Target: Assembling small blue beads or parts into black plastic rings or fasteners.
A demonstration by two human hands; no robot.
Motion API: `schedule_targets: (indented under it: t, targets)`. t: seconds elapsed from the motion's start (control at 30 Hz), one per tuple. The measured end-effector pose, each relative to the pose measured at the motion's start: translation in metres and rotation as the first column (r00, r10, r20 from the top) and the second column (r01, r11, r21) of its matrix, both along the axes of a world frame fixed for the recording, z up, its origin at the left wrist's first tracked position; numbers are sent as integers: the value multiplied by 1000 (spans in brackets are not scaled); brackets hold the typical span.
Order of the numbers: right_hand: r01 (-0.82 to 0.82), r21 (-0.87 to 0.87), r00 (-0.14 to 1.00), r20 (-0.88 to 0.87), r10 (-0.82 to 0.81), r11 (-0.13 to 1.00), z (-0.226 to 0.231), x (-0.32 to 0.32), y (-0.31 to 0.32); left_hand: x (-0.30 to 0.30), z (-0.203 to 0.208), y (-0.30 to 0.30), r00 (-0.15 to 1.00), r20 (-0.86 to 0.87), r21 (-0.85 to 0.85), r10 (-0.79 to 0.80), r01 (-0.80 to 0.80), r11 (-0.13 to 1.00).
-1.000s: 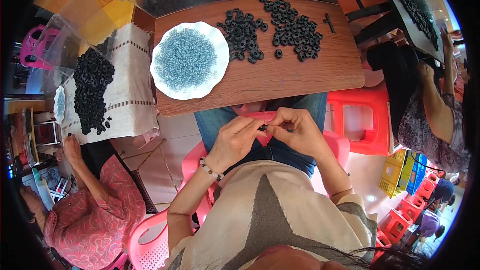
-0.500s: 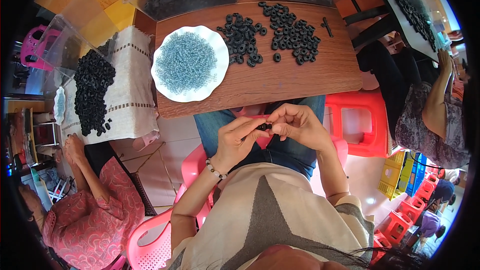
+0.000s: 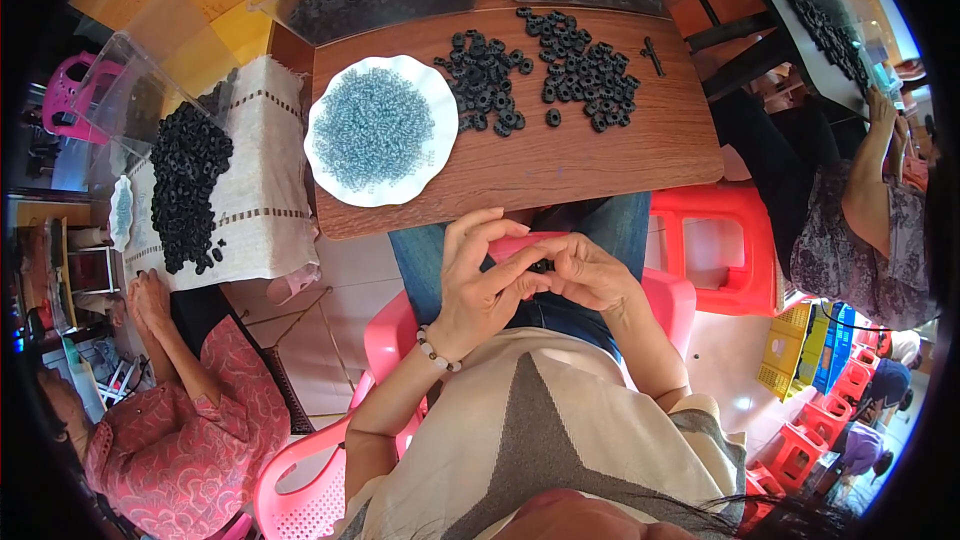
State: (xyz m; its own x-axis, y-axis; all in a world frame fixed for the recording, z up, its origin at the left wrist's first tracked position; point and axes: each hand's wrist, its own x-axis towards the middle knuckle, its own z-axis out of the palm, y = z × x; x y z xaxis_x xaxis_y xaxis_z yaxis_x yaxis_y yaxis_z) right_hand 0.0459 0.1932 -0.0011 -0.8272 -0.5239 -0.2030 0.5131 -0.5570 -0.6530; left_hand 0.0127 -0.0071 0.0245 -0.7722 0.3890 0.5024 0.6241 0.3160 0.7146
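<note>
Above my lap, just off the table's near edge, both hands meet at a small black plastic part (image 3: pixel 541 266). My right hand (image 3: pixel 594 276) pinches it between thumb and fingertips. The thumb and a finger of my left hand (image 3: pixel 482 280) close on its other side, while other fingers of that hand stick up and apart. Fingertips cover most of the part. On the table, a white scalloped plate (image 3: pixel 446 130) holds many small translucent blue-grey pieces (image 3: pixel 372 128). Right of it lie two loose piles of small black ring-like parts (image 3: pixel 590 80).
Clear plastic bins (image 3: pixel 385 0) of black parts line the wooden table's (image 3: pixel 560 175) far edge. A thin black rod-like piece (image 3: pixel 652 55) lies far right. Left, a person sits by a cloth-covered table (image 3: pixel 262 160); right, another sits beyond a red stool (image 3: pixel 715 200).
Both hands have drawn slightly down toward me. My left hand's upper fingers have lifted and spread, and the black part is now more hidden between the fingertips.
</note>
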Motion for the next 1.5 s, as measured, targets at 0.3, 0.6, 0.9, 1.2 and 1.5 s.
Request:
schedule_targets:
  t: [0.3,0.6,0.9,1.2,1.5]
  targets:
    - [91,69,994,47,-94,993,-2,5,-5,1,-5,3,994,-107,-55,12,-18,998]
    - [321,525,940,-277,-199,788,24,-17,-1,-12,-3,2,994,-38,-15,102,-103,995]
    - [531,678,812,-579,-76,508,72,-96,19,-18,-3,6,976,168,99,139,-157,983]
    - [967,228,243,-961,136,-114,142,-267,88,-14,-10,3,966,244,144,89,-127,981]
    - [812,580,530,-689,493,-62,42,-219,38,-17,-19,-5,956,284,177,68,-122,977]
